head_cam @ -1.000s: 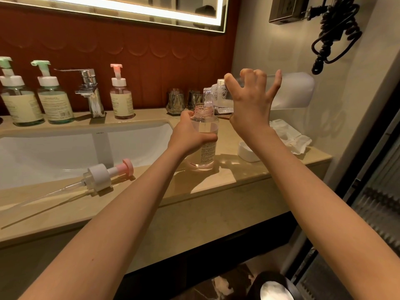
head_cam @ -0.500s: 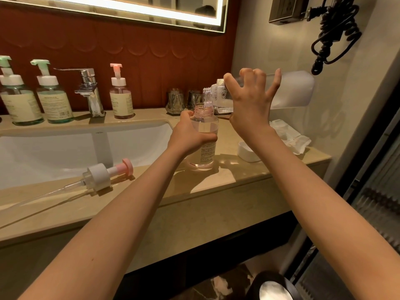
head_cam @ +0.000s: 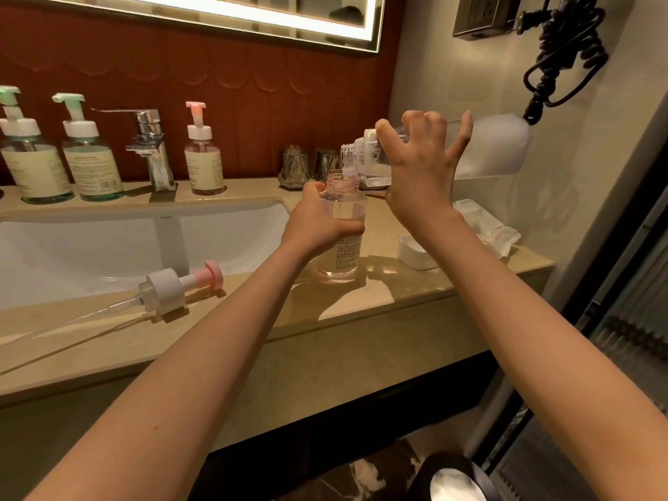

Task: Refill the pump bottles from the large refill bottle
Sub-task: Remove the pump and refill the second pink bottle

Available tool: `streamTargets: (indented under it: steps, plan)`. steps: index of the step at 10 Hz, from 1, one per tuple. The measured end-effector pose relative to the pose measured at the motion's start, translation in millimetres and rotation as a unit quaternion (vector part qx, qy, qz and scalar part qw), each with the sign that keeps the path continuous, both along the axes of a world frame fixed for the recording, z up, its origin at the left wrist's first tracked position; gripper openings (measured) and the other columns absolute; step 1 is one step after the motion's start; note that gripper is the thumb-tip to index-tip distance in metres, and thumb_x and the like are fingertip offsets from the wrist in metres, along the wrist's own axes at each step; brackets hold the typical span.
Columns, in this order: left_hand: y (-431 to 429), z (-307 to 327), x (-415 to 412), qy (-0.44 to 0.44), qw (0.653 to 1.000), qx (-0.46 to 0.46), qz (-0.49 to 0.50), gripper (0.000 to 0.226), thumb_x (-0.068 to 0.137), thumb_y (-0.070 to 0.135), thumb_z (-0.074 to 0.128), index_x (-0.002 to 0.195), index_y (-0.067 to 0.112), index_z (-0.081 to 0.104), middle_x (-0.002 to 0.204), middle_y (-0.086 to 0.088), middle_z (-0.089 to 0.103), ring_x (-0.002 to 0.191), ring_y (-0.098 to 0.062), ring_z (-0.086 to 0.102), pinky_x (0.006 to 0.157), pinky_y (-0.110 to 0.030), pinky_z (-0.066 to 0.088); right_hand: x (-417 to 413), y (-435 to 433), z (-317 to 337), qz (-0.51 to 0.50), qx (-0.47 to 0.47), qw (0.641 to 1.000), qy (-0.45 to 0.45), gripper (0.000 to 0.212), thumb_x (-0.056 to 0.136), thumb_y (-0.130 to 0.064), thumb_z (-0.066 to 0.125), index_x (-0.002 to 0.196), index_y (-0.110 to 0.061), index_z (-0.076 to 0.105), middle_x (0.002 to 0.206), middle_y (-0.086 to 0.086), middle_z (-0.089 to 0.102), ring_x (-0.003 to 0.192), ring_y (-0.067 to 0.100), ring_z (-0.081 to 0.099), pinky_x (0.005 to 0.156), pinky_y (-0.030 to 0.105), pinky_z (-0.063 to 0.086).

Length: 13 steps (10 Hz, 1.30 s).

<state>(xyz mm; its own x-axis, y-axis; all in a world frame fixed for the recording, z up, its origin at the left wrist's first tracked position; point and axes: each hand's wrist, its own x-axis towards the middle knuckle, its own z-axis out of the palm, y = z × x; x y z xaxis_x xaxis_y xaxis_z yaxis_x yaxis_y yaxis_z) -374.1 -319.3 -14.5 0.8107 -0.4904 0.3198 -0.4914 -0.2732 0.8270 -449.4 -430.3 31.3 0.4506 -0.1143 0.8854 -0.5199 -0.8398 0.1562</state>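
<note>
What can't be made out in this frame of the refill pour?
- Fill level in the open bottle, head view: left hand covers its middle.
- Stream from the refill bottle: right hand hides the body; the liquid is too clear to see.
- Label text: too small.
- Leftmost pump bottle: cut by the left edge.

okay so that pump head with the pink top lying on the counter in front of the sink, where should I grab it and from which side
Judging from its pose, grip the white collar of the pump head, coming down from above with fingers across it. It lies on its side on the counter, pink nozzle pointing right and thin dip tube trailing left. The collar is the widest, stiffest part; the tube would likely flex.
</note>
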Motion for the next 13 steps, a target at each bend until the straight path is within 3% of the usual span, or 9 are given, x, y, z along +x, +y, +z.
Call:
streamTargets:
  steps: [2,5,10,13]
  plan:
    - [0.5,-0.5,0.2,-0.004,1.000,-0.001,0.000,0.086,0.070,0.027,0.080,0.137,0.013,0.028,0.135,-0.007,0.048,0.119,-0.025,0.048,0.093,-0.036,0.043,2.0,-1.5,-0.6,-0.001,-0.012,1.000,-0.009,0.058,0.061,0.003,0.071,0.113,-0.019,0.057,0.114,0.014,0.057,0.112,0.035,0.051,0.105,0.062,0.018]
    - [-0.2,-0.7,0.1,-0.005,1.000,0.003,0.001,0.087,0.070,0.028,0.079,0.139,0.013,0.027,0.137,-0.007,0.046,0.120,-0.026,0.047,0.093,-0.037,0.043,-1.9,1.9,1.4,0.002,0.002,1.000,0.005,0.058,0.065,0.010,0.060,0.117,-0.016,0.055,0.119,0.017,0.053,0.117,0.037,0.046,0.107,0.062,0.011]
    - [0.7,0.6,-0.5,0.000,1.000,0.003,-0.002,0.086,0.070,0.027,0.079,0.138,0.013,0.028,0.136,-0.008,0.047,0.120,-0.026,0.047,0.095,-0.038,0.044,-4.3,3.1,3.0,0.006,0.005,1.000,0.023,0.058,0.070,0.006,0.059,0.123,-0.017,0.051,0.125,0.017,0.049,0.122,0.037,0.041,0.108,0.061,0.007]
    - [-0.6,-0.2,1.6,-0.002,1.000,0.006,-0.001,0.086,0.070,0.028,0.079,0.137,0.013,0.029,0.136,-0.008,0.046,0.121,-0.027,0.047,0.096,-0.039,0.043,-2.3,2.7,2.6,-0.001,-0.002,1.000,0.019,0.057,0.069,0.005,0.063,0.121,-0.018,0.054,0.123,0.017,0.052,0.120,0.037,0.045,0.107,0.062,0.011]
